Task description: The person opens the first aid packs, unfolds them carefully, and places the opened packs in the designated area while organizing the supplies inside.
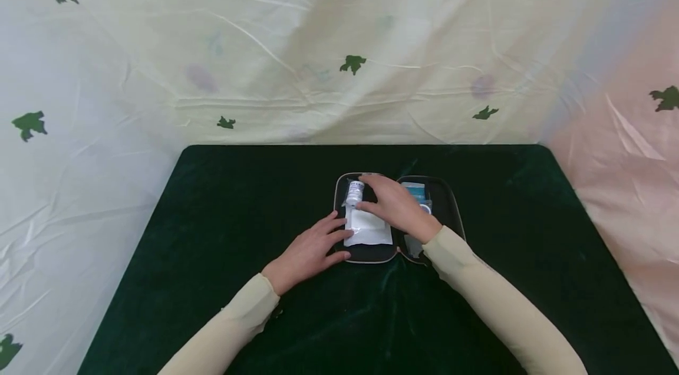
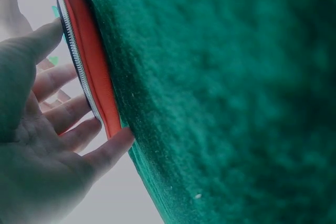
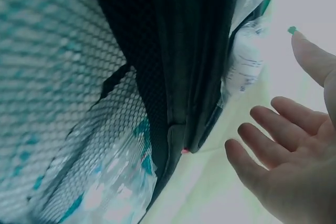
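Note:
A zip case [image 1: 368, 255] lies unfolded on the table, black inside, with red fabric [image 2: 93, 61] and a pale zipper along its outer side. Its left half holds a flat white packet [image 1: 368, 230] and, above that, a small white roll in clear wrap [image 1: 355, 192]. My left hand [image 1: 307, 250] is at the left half's near-left edge, fingers extended over the rim and packet. Over that same half reaches my right hand [image 1: 395, 204], thumb and fingers apart beside the wrapped roll. In the right wrist view its fingers are loosely extended, with nothing in them.
The case's right half carries a black mesh pocket [image 3: 118, 85] with clear plastic-wrapped items behind it, and a blue-and-white packet [image 1: 415, 191] near its top. Dark green velvet [image 1: 254, 198] covers the table. A pale curtain with green leaf prints [image 1: 318, 98] hangs behind.

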Action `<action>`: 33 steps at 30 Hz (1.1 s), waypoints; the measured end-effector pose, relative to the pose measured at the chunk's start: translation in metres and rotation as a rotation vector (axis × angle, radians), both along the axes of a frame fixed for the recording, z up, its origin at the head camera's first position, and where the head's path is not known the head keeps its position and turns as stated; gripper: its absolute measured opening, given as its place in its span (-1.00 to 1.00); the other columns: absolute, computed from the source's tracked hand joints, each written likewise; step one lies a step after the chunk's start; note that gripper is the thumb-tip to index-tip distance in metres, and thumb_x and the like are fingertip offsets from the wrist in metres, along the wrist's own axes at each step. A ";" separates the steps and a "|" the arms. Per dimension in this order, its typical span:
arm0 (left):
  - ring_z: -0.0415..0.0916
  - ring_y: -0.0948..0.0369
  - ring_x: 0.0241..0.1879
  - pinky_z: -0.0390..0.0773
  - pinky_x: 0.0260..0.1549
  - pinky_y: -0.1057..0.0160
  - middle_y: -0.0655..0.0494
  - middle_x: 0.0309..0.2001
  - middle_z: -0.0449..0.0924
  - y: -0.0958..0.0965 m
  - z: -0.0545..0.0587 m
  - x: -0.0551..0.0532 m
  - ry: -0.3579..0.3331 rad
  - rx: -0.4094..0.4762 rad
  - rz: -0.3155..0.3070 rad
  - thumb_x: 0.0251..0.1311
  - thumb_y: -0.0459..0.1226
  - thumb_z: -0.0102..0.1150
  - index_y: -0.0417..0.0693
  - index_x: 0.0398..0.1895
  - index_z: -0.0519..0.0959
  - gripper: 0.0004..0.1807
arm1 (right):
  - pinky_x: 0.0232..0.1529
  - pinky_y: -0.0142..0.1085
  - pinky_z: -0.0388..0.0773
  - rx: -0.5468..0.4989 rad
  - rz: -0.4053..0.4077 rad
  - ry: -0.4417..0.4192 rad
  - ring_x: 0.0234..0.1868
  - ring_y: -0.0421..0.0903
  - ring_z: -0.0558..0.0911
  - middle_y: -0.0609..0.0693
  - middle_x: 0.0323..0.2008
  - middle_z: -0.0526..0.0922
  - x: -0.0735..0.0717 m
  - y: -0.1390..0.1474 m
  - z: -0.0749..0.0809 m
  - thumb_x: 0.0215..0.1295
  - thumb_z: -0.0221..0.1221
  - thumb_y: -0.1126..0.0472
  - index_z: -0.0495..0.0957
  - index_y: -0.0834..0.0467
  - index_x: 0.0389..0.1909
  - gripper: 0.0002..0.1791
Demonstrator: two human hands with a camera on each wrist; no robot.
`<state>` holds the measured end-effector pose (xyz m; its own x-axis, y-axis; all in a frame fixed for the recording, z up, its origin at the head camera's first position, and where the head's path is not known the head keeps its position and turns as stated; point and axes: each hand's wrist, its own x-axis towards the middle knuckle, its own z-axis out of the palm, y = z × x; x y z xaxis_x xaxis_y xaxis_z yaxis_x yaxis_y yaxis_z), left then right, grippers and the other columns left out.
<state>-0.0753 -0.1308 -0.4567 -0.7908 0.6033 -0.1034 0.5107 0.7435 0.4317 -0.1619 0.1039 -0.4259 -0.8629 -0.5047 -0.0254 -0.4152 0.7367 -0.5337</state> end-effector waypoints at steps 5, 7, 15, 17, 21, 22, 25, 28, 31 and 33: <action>-0.02 0.06 0.62 0.31 0.42 -0.12 0.04 0.56 0.26 0.003 0.000 -0.003 -0.006 -0.003 -0.009 0.48 0.11 0.12 0.16 0.45 0.48 -0.43 | 0.38 0.10 0.41 0.009 -0.002 -0.025 0.40 0.14 0.48 0.20 0.40 0.49 -0.008 -0.004 -0.004 0.39 0.35 -0.03 0.42 0.22 0.43 -0.29; -0.03 0.06 0.62 0.31 0.42 -0.11 0.04 0.56 0.25 0.003 0.000 -0.004 -0.007 -0.006 -0.014 0.48 0.11 0.12 0.16 0.45 0.48 -0.43 | 0.38 0.09 0.42 0.014 -0.007 -0.035 0.39 0.13 0.49 0.19 0.38 0.50 -0.009 -0.005 -0.006 0.39 0.36 -0.01 0.44 0.22 0.42 -0.31; -0.03 0.06 0.62 0.32 0.41 -0.12 0.03 0.56 0.25 0.003 -0.001 -0.005 -0.018 0.009 -0.015 0.48 0.11 0.12 0.16 0.45 0.48 -0.44 | 0.33 0.05 0.48 0.016 -0.004 -0.010 0.33 0.10 0.52 0.19 0.31 0.55 -0.010 -0.007 -0.009 0.37 0.38 0.11 0.52 0.25 0.31 -0.44; -0.03 0.06 0.61 0.32 0.41 -0.12 0.03 0.56 0.25 0.003 -0.001 -0.005 -0.019 0.011 -0.015 0.48 0.10 0.13 0.16 0.45 0.48 -0.44 | 0.33 0.04 0.47 0.015 -0.006 -0.006 0.33 0.10 0.51 0.20 0.30 0.55 -0.010 -0.007 -0.008 0.37 0.38 0.13 0.53 0.26 0.29 -0.45; -0.02 0.05 0.61 0.33 0.41 -0.12 0.01 0.56 0.26 0.002 -0.002 -0.004 -0.016 0.016 -0.014 0.48 0.09 0.14 0.15 0.45 0.48 -0.43 | 0.33 0.05 0.47 -0.003 -0.007 -0.009 0.31 0.11 0.51 0.19 0.29 0.55 -0.007 -0.004 -0.006 0.38 0.36 0.14 0.53 0.26 0.30 -0.46; -0.01 0.05 0.61 0.33 0.41 -0.12 0.01 0.56 0.26 0.001 -0.002 -0.004 -0.015 0.017 -0.012 0.47 0.10 0.14 0.15 0.45 0.48 -0.44 | 0.33 0.06 0.47 -0.013 -0.009 -0.010 0.31 0.12 0.51 0.19 0.29 0.54 -0.007 -0.003 -0.004 0.38 0.36 0.14 0.53 0.26 0.30 -0.46; -0.01 0.05 0.61 0.34 0.40 -0.13 0.01 0.55 0.26 0.001 -0.001 -0.004 -0.014 0.025 -0.006 0.47 0.10 0.14 0.16 0.44 0.48 -0.44 | 0.33 0.08 0.46 -0.052 -0.025 -0.003 0.30 0.14 0.51 0.20 0.29 0.54 -0.004 0.004 0.003 0.39 0.34 0.16 0.53 0.27 0.29 -0.48; 0.00 0.04 0.61 0.35 0.39 -0.14 0.00 0.55 0.27 0.001 -0.001 -0.003 -0.010 0.032 -0.006 0.47 0.08 0.16 0.15 0.44 0.49 -0.44 | 0.31 0.11 0.46 -0.085 -0.056 0.010 0.29 0.15 0.52 0.20 0.29 0.53 -0.001 0.015 0.010 0.40 0.33 0.17 0.54 0.26 0.29 -0.50; -0.01 0.03 0.61 0.35 0.39 -0.15 -0.01 0.56 0.26 0.000 0.000 -0.002 -0.015 0.029 -0.006 0.47 0.07 0.16 0.14 0.44 0.48 -0.44 | 0.27 0.13 0.47 -0.096 -0.086 0.023 0.25 0.16 0.53 0.21 0.29 0.53 0.001 0.028 0.013 0.39 0.33 0.19 0.54 0.26 0.28 -0.51; -0.01 0.03 0.61 0.35 0.39 -0.15 0.00 0.56 0.25 0.000 0.000 -0.002 -0.019 0.023 -0.003 0.47 0.08 0.16 0.14 0.45 0.48 -0.44 | 0.25 0.14 0.48 -0.091 -0.105 0.030 0.25 0.17 0.52 0.22 0.30 0.52 0.002 0.038 0.013 0.39 0.33 0.20 0.54 0.26 0.28 -0.51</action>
